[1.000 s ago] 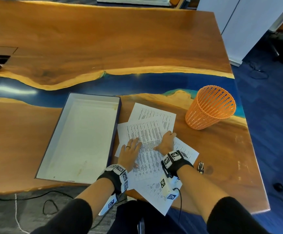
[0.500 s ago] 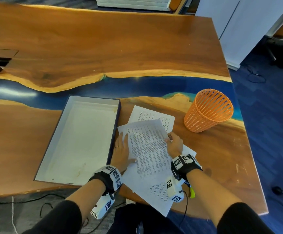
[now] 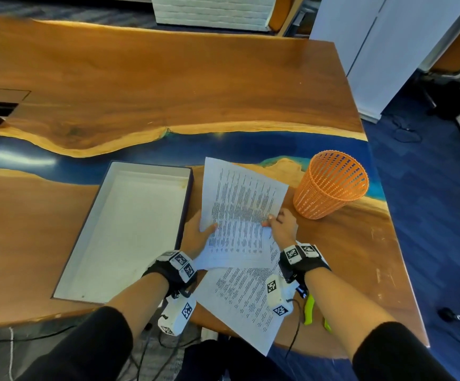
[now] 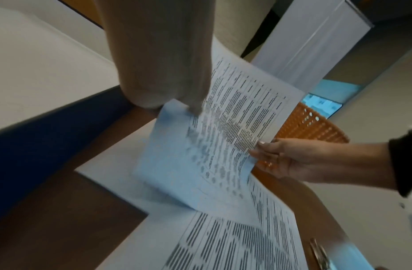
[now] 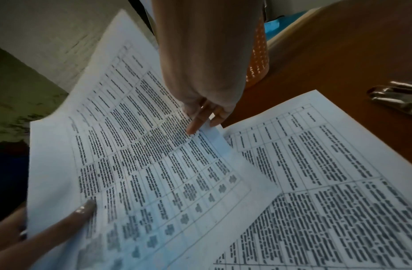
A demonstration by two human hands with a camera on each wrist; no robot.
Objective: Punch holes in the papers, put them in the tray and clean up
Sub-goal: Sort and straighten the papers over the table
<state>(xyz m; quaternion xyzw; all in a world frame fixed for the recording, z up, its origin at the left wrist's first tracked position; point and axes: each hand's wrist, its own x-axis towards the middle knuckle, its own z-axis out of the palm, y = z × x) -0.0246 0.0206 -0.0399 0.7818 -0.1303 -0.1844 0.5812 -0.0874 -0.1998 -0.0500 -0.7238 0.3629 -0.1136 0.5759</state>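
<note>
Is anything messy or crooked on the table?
Yes. One printed sheet lies crooked and pokes out over the table's near edge. The left hand and right hand hold the other papers lifted. The tray holds no papers yet.

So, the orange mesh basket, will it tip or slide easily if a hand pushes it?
Probably both. The orange mesh basket is thin openwork plastic, so likely light. It narrows toward its base and already leans, so a high push may tip it. On the glossy table it would likely slide.
</note>
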